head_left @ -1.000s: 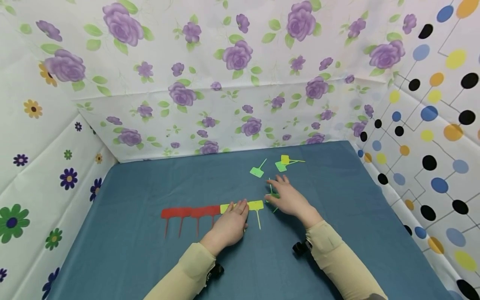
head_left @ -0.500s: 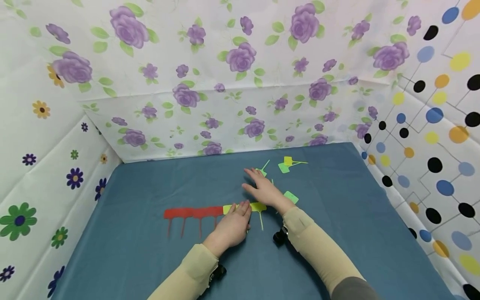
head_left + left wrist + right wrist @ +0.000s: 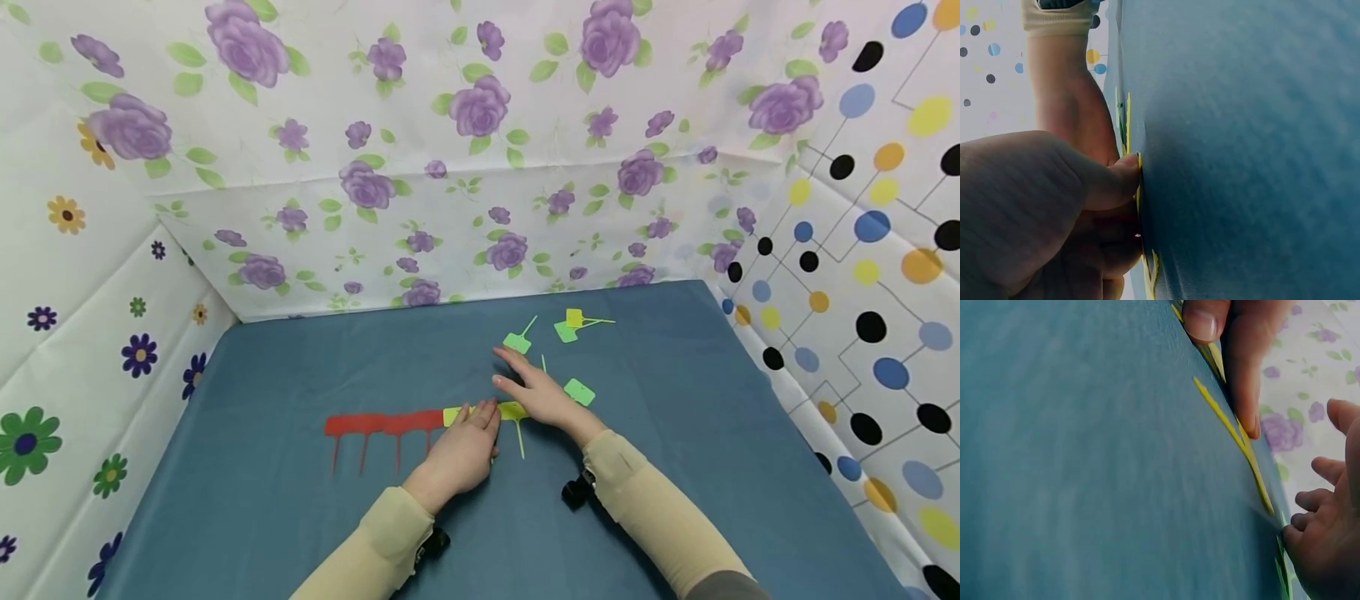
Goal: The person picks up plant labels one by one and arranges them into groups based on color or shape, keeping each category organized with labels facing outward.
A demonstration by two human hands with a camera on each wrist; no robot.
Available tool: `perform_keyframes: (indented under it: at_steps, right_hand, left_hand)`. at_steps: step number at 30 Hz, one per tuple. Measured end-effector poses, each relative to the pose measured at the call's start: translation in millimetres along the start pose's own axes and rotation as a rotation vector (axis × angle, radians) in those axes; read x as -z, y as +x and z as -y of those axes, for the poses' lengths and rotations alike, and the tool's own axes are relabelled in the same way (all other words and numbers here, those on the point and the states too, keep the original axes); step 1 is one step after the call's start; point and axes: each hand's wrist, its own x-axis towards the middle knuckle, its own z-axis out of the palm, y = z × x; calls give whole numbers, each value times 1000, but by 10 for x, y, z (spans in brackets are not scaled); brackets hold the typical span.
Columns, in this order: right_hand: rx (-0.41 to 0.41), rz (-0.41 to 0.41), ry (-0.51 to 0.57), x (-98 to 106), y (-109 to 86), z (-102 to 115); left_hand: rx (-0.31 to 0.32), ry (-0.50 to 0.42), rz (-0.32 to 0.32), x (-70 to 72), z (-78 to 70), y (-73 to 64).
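Observation:
A row of T-shaped plant labels lies on the blue cloth, with red labels [image 3: 356, 424] at the left and yellow labels [image 3: 513, 410] at the right. My left hand [image 3: 462, 450] lies across the yellow part, fingers extended and pressing on it. In the left wrist view its thumb [image 3: 1124, 175] touches a yellow edge. My right hand [image 3: 547, 396], fingers spread and holding nothing, is at the row's right end. The little-finger side comes close to the last yellow label [image 3: 1254, 465] in the right wrist view. Partly behind this hand is a green label [image 3: 580, 392].
Farther back lies another green label [image 3: 517, 342]. To its right, a yellow label [image 3: 574, 317] overlaps a green one [image 3: 566, 332]. Flowered cloth [image 3: 480, 225] rises at the back, and dotted cloth [image 3: 870, 292] stands at the right.
My right hand has moved left from the green labels to the right end of the row, then back slightly rightward. My left hand has stayed on the yellow labels.

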Motion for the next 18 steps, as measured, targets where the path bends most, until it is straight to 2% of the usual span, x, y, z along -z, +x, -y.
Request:
perform_keyframes:
  at_steps: [4,10,18]
  right_hand:
    - [-9,34,41,57,-85,-55]
    - [-8,93,36,189,-237,-142]
    - [11,125,3,408,-473,-261]
  left_hand:
    - [4,-5,11,-16,6,3]
    - [4,1,0,-26,11,8]
    - [5,-22,-2,-23,14,7]
